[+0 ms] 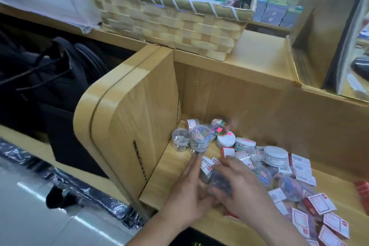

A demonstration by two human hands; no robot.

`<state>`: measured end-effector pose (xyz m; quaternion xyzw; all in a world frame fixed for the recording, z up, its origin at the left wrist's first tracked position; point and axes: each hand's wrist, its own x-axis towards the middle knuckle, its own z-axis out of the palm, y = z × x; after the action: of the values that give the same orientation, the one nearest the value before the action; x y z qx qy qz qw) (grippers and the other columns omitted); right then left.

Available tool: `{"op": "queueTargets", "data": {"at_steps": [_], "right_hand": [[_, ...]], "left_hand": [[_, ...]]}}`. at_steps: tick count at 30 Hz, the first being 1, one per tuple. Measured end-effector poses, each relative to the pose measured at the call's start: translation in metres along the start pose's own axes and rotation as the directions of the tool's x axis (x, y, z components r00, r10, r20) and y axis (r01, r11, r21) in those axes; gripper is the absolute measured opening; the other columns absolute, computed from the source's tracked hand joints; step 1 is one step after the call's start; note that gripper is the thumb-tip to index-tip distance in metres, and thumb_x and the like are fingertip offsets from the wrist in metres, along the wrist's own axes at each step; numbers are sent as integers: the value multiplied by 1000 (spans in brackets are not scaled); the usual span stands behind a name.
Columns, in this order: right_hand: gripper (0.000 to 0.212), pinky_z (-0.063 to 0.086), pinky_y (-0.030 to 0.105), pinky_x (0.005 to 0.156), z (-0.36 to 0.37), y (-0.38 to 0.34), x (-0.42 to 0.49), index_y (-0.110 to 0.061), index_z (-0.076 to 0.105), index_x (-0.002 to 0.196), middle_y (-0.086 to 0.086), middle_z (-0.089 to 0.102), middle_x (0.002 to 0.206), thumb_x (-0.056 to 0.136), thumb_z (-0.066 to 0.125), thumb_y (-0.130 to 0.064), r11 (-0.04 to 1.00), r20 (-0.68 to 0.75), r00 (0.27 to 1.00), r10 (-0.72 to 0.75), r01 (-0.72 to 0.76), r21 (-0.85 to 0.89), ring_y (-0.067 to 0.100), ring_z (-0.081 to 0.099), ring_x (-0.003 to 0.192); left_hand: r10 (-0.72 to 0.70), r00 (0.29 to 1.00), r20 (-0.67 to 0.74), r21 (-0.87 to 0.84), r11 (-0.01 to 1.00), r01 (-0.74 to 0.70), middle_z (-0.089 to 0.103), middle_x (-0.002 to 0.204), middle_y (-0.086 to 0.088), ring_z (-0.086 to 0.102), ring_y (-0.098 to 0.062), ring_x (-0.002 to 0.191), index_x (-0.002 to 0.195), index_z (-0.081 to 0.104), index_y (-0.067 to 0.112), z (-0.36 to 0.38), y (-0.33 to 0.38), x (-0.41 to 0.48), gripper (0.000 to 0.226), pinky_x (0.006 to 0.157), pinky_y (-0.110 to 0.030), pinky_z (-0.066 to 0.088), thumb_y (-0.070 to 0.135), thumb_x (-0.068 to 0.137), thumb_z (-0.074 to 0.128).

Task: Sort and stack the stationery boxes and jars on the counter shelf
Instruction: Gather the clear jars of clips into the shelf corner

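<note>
left hand point(189, 189) flat-fingered beside, right hand point(243, 191) curled over, a clear round plastic jar point(218, 180) near the rounded wooden side panel point(129, 118); recommend uprighting it squarely before stacking.

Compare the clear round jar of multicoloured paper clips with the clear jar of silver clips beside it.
The clear round jar of multicoloured paper clips holds mixed colours; the clear jar of silver clips holds plain metal. The multicoloured jar's top sits higher than the silver jar's. Both stand upright.
</note>
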<state>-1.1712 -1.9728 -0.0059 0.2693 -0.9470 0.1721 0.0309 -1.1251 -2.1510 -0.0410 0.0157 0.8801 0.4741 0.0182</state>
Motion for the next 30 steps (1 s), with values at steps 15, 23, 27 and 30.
{"op": "queueTargets", "data": {"at_steps": [15,23,27,30], "right_hand": [[39,54,38,93,-22,-15,60,-24,69,117,-4,57,136,81,77,-38,997,-160,987,-17,28,68,18,52,128],[84,32,38,111,-37,-6,133,-43,31,152,-9,36,155,78,69,-51,984,230,972,-53,90,-153,22,31,139],[82,25,37,116,-30,14,118,-46,35,149,-20,48,144,75,70,-55,986,230,963,-140,158,-60,18,27,145],[73,23,29,114,-23,21,104,-35,54,138,-15,60,132,69,64,-58,980,122,974,-188,194,-40,18,35,143]], "left_hand": [[111,916,-385,79,993,-87,40,159,-14,35,-23,149,143,56,15,-45,-7,56,57,119,-29,29,42,93,59],[131,963,-237,392,919,-28,49,155,-8,41,-30,145,150,41,30,-36,-17,98,54,118,-47,33,53,106,20],[173,957,-232,289,952,-102,53,151,-1,46,-21,138,151,45,20,-40,-3,68,50,113,-41,38,41,108,30],[192,943,-273,165,975,-150,58,135,5,52,-15,128,138,54,13,-38,-9,48,41,106,-36,43,14,97,54]]}}
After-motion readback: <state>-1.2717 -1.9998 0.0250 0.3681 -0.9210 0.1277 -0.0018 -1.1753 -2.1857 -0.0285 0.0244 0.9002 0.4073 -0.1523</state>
